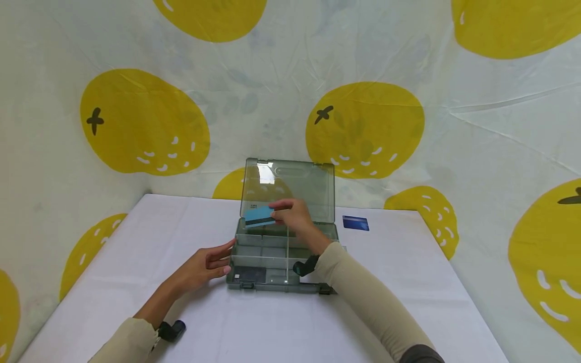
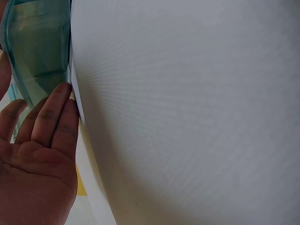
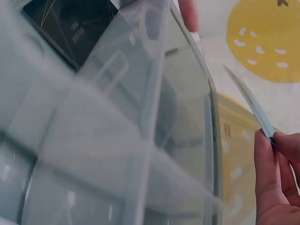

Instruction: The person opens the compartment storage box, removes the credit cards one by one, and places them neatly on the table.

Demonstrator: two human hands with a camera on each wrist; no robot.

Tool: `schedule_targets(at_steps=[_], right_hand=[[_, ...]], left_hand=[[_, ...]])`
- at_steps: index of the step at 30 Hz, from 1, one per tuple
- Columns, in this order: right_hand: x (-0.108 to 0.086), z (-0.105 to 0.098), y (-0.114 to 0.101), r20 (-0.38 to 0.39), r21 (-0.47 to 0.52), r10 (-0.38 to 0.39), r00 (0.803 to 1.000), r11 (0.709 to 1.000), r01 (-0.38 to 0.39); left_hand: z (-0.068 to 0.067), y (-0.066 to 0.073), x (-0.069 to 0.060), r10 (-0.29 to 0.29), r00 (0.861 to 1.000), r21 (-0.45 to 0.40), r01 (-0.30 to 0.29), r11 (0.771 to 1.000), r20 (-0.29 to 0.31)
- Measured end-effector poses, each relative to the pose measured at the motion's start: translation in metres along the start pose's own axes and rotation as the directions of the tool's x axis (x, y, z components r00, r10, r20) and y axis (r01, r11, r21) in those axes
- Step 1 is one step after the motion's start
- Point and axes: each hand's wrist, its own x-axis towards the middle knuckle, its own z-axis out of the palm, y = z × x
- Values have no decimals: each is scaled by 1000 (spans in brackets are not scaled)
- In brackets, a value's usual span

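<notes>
A grey translucent compartment box stands on the white table with its clear lid raised at the back. My right hand pinches a light-blue card with a dark stripe above the back left compartments. In the right wrist view the card is seen nearly edge-on between thumb and fingers. My left hand touches the box's left side; in the left wrist view its fingers lie fairly straight against the wall. A black card lies in the front left compartment.
A dark-blue card lies on the table to the right of the box. Behind rises a pale cloth backdrop printed with yellow fruit. The right forearm covers part of the box's right side.
</notes>
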Motion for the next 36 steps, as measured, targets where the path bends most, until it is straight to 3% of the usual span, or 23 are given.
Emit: schedule_targets(at_steps=[5,18,28,36], right_hand=[[-4,-21,-2,-7,31,-19,1000,999,19],[-13,-83,-4,-66,51,33,997,998,-30],[-22,-134,7,-113,57,17,993,998,-11],[-33,-177,20,-173,38,79,982,997,-73]], left_hand=[[0,0,0,10,1000,15,-10,1000,-1],[0,1,-1,4,1000,35,-4,999,-5],[0,2,0,2,1000,42,-2,999,-6],[1,5,-1,-21,1000,48,21,999,-12]])
